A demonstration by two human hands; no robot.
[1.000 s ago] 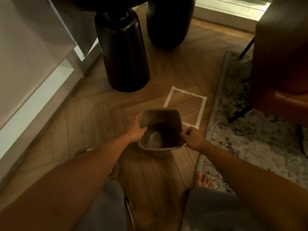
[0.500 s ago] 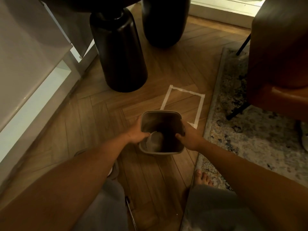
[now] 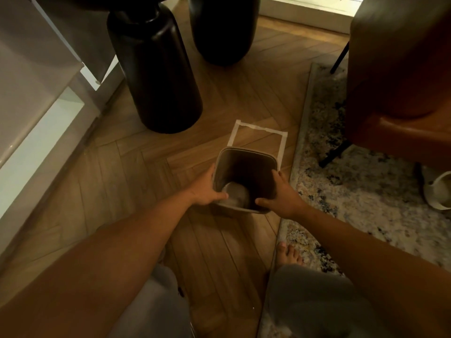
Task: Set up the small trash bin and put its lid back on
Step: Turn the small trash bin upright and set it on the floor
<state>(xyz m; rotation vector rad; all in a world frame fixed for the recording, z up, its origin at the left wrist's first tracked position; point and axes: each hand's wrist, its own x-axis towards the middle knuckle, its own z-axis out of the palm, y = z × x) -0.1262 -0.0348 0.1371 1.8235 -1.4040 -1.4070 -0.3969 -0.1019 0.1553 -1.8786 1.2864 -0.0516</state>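
Observation:
A small grey trash bin (image 3: 246, 154), square with rounded corners and no lid on it, stands upright on the wooden floor. Its far edge overlaps the near side of a white tape square (image 3: 258, 129). My left hand (image 3: 207, 189) grips the bin's left rim with the thumb inside. My right hand (image 3: 283, 193) grips the right rim near the front corner. A pale rounded thing (image 3: 235, 193) lies at the bottom of the bin. No lid shows anywhere.
Two tall black cylindrical furniture legs (image 3: 158, 76) stand just beyond the tape. A patterned rug (image 3: 353, 191) borders the bin on the right, with a brown chair (image 3: 400, 81) on it. A white cabinet (image 3: 36, 98) runs along the left. My bare foot (image 3: 290, 254) rests at the rug's edge.
The bin has moved forward toward the tape square and lowered to the floor. Both hands stayed on its rim, sliding nearer the front corners.

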